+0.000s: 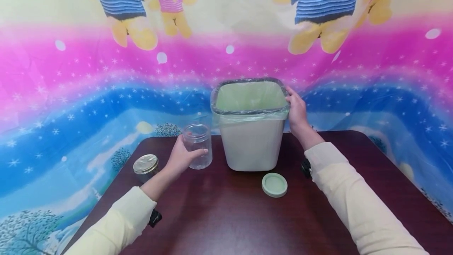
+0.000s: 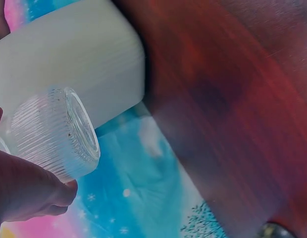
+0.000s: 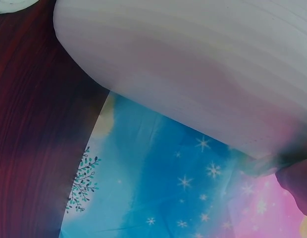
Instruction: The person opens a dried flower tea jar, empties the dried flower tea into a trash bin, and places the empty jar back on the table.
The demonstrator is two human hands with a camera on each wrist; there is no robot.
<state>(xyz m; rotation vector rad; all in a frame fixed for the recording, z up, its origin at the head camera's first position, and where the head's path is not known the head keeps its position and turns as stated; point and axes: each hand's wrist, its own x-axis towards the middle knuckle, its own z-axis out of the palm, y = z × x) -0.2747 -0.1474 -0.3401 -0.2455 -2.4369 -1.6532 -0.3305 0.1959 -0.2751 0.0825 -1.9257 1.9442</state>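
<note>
My left hand (image 1: 181, 153) grips a clear ribbed jar (image 1: 202, 158) that has no lid on and looks empty. In the left wrist view the jar's base (image 2: 83, 126) appears lifted off the table. Just right of the jar stands a white trash bin (image 1: 253, 145), upright, with a thin clear liner (image 1: 233, 117) folded over its grey rim. The bin's inside looks pale green. My right hand (image 1: 298, 111) holds the bin at its upper right side, by the rim; some of its fingers are hidden behind it.
A pale green round lid (image 1: 274, 185) lies on the dark red-brown table (image 1: 219, 219) in front of the bin. At the left edge sits a short jar (image 1: 146, 164) with a shiny metallic top. A printed cloth backdrop (image 1: 226, 58) hangs behind and beside the table.
</note>
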